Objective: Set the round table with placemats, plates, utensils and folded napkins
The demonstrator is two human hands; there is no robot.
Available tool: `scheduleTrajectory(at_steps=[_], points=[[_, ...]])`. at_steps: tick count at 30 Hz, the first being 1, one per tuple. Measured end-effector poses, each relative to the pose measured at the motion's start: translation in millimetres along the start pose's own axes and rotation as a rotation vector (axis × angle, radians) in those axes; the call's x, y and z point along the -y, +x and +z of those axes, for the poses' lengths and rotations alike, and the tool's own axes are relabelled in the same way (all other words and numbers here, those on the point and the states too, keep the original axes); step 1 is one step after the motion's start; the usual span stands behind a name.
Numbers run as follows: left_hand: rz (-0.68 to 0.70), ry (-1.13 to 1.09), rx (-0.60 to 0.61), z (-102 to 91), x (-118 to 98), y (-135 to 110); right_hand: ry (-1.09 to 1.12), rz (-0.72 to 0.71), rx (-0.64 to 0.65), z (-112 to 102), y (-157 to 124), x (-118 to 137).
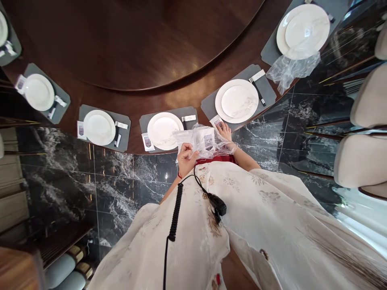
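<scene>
My left hand (186, 158) is closed on the edge of a clear plastic bag (202, 141) that holds small white packets. My right hand (224, 131) reaches past the bag to the table edge, fingers laid on a small white packet (217, 123) beside the white plate (237, 100) on a grey placemat (268, 92). Whether those fingers grip the packet I cannot tell. Left of it, another white plate (163, 129) on its grey mat has a packet (147, 141) at its left side.
A round dark wooden table (127, 44) carries several more place settings with plates, mats and cutlery. A crumpled clear plastic bag (290, 69) hangs at the far right setting. Cream chairs (361, 157) stand at the right. The floor is black marble. A black coiled cable (175, 213) hangs on my front.
</scene>
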State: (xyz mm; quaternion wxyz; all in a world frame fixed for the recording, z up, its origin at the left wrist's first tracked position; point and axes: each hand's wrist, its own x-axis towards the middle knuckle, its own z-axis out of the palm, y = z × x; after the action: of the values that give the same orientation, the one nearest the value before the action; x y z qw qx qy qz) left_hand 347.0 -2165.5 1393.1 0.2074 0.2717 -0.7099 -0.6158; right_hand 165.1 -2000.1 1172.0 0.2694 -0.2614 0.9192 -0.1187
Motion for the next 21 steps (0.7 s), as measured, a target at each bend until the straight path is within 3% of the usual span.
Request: scheduleTrajectory(at_steps=[3,5,8,10,12,15,17,21], points=[[0.024,-0.020,0.004,4.9,1.1,0.7,0.101,0.096,-0.158,-18.1,3.9,8.1],[0.052,-0.040,0.003,10.9,1.6,1.6,0.228,0.112,-0.316,-44.5,1.1,15.9],[0.098,-0.069,-0.010,22.9,1.5,2.8,0.453,-0.040,-0.411,-100.3,-17.0,31.6],[0.127,-0.079,-0.003,32.4,1.0,3.3,0.584,-0.253,-0.304,-135.7,-32.8,44.6],[0.154,-0.084,0.029,43.4,0.0,3.6,0.636,-0.517,-0.096,-159.3,-42.8,59.3],[0.196,-0.099,0.095,62.7,-3.2,4.9,0.481,-0.789,0.186,-170.0,-40.6,81.9],[0.229,-0.109,0.111,77.4,-6.9,6.4,0.293,-0.765,0.226,-169.3,-34.0,94.4],[0.239,-0.113,0.064,109.7,-16.9,7.9,-0.007,-0.511,0.183,-179.1,-31.4,104.0]])
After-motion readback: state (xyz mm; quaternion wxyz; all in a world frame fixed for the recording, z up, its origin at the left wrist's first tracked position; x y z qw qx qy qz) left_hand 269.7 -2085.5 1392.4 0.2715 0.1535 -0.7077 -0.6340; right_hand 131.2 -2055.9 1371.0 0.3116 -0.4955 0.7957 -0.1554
